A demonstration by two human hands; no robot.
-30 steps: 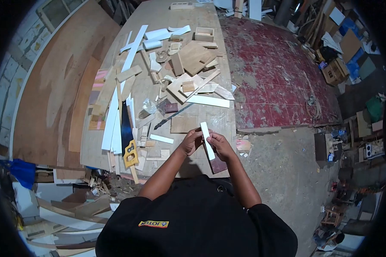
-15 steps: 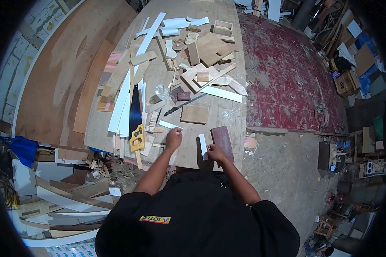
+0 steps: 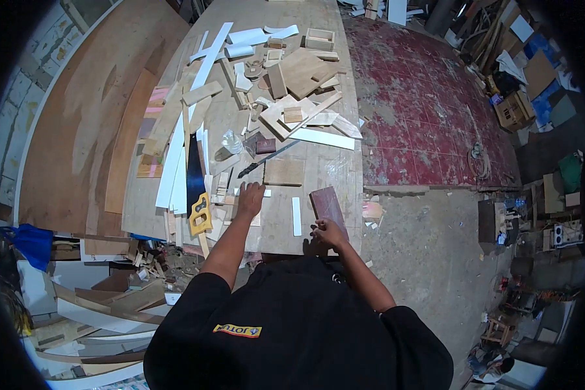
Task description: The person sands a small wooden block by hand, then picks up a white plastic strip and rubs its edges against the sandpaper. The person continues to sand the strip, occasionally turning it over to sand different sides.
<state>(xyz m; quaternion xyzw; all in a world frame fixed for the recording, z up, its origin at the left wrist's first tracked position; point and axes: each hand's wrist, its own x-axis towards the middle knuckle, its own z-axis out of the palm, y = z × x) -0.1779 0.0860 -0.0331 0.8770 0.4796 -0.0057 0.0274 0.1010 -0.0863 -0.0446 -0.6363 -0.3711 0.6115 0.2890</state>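
My left hand (image 3: pixel 250 199) is over a short white strip (image 3: pixel 267 193), with its fingers laid across the strip and gripping it near some small wood offcuts (image 3: pixel 222 184). My right hand (image 3: pixel 330 234) hovers by the lower part of a dark reddish-brown block (image 3: pixel 327 205), fingers loosely apart and holding nothing visible. Between the hands a second white strip (image 3: pixel 297 216) lies lengthwise on the table, apart from both. Above it rests a flat rectangular wood piece (image 3: pixel 284 172).
A yellow-handled saw (image 3: pixel 201 215) lies left of my left hand, beside long white strips (image 3: pixel 174 170). Farther up the table (image 3: pixel 335 172) are a dark pointed tool (image 3: pixel 264 160), a clear plastic container (image 3: pixel 231 142) and heaped wood pieces (image 3: pixel 305 73). Red flooring (image 3: pixel 422 110) lies to the right.
My right hand has let go of its white strip, which now lies on the table. My left hand has moved slightly up with its strip, now turned level. The view has shifted slightly.
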